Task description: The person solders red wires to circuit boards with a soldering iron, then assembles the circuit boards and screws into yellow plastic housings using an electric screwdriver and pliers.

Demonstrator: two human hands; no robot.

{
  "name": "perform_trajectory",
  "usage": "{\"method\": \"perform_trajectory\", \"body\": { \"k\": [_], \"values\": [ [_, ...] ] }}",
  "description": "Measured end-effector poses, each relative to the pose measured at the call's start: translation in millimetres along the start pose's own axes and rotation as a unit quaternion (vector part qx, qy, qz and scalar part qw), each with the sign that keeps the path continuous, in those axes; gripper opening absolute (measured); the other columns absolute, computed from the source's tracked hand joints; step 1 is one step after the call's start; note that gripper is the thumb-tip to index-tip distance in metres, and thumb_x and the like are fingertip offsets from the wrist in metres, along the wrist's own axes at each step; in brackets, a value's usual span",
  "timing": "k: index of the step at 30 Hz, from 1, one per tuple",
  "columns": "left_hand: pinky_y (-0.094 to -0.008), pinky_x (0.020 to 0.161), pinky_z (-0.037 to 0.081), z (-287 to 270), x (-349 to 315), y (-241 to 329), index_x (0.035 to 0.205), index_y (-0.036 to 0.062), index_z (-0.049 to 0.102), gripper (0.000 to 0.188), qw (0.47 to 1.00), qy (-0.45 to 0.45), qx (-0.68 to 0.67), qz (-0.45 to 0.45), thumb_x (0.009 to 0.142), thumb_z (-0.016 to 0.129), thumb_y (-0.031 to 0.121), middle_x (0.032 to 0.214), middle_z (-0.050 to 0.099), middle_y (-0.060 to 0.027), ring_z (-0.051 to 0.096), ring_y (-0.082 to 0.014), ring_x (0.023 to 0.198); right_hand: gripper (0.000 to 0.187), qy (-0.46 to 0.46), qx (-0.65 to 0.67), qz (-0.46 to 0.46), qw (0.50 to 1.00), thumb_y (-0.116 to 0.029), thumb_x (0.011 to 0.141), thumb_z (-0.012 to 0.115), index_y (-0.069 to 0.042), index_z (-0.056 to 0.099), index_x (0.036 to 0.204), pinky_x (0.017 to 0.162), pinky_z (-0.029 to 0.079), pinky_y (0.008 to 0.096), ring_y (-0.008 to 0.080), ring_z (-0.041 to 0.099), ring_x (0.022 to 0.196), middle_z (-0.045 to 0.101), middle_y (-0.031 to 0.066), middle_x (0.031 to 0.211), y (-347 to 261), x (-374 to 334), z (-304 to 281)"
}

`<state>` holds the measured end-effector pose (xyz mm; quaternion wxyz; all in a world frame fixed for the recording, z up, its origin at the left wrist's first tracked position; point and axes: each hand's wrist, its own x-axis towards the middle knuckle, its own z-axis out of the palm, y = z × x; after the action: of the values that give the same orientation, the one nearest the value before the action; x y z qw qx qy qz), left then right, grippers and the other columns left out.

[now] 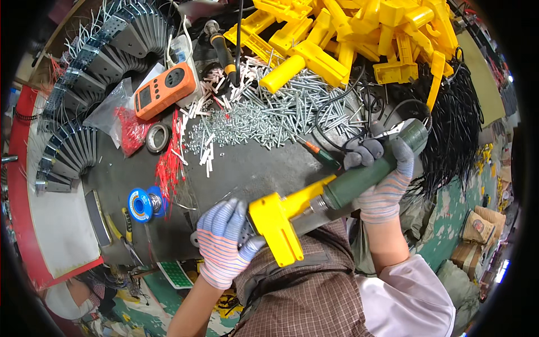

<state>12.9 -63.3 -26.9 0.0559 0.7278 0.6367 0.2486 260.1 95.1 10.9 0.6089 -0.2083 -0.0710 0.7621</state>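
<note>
Both of my hands wear striped knit gloves. My left hand [224, 241] is closed around the left end of a yellow plastic housing [278, 224], where a grey metal part shows between the fingers. My right hand [387, 174] grips a dark green cylindrical power screwdriver [353, 182], held aslant. Its metal nose points down-left at the housing; whether the tip touches a screw there is hidden. Just beyond the power screwdriver lies a hand screwdriver [323, 154] with a green and orange handle.
Loose screws [269, 115] cover the bench beyond my hands, with yellow housings [359, 33] piled behind. Black cables [455, 118] hang at the right. Left are an orange meter [165, 90], red wires [171, 163], a solder spool [143, 203], pliers [129, 241] and stacked metal plates [70, 154].
</note>
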Motion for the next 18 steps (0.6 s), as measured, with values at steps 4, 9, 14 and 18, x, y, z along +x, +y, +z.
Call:
{"method": "perform_trajectory", "body": {
  "k": [4,9,14,18],
  "values": [
    [-0.046,0.094,0.04,-0.8,-0.5,10.8,0.124,0.0058,0.058,0.068,1.0,-0.016,0.005,-0.001,0.083,0.058,0.06,0.121,0.058,-0.0128,0.053,-0.0327,0.111,0.048,-0.008,0.029,-0.029,0.999,-0.032,0.084,0.064,-0.002,0.055,0.119,0.073,0.045,0.0359,0.0165,0.049,0.065,0.048,0.0009,0.071,-19.3,-9.3,-5.3],
    [-0.0458,0.093,0.041,-0.7,3.4,10.7,0.125,0.0049,0.057,0.069,0.999,-0.03,0.017,-0.004,0.085,0.056,0.061,0.124,0.056,-0.0127,0.052,-0.0323,0.111,0.044,0.027,0.046,-0.075,0.996,-0.029,0.084,0.066,-0.002,0.057,0.118,0.074,0.048,0.0359,0.0168,0.05,0.064,0.05,0.0018,0.072,-27.8,2.6,-8.9],
    [-0.0454,0.095,0.04,-1.6,3.9,10.4,0.126,0.0035,0.056,0.071,0.999,-0.038,0.016,-0.004,0.084,0.056,0.061,0.123,0.056,-0.0137,0.053,-0.0333,0.112,0.041,0.03,0.02,-0.077,0.996,-0.027,0.083,0.067,-0.002,0.057,0.114,0.074,0.048,0.0363,0.0168,0.05,0.065,0.051,0.0019,0.072,-20.1,6.1,-0.4],
    [-0.0452,0.095,0.04,-4.0,5.4,10.9,0.126,0.0052,0.057,0.07,0.999,-0.05,0.007,-0.011,0.082,0.06,0.059,0.124,0.056,-0.0123,0.053,-0.0321,0.113,0.027,0.024,0.019,-0.057,0.998,-0.026,0.083,0.067,-0.006,0.059,0.099,0.072,0.048,0.0353,0.0163,0.048,0.064,0.049,0.0008,0.072,-15.0,6.8,1.4]
  ]
}}
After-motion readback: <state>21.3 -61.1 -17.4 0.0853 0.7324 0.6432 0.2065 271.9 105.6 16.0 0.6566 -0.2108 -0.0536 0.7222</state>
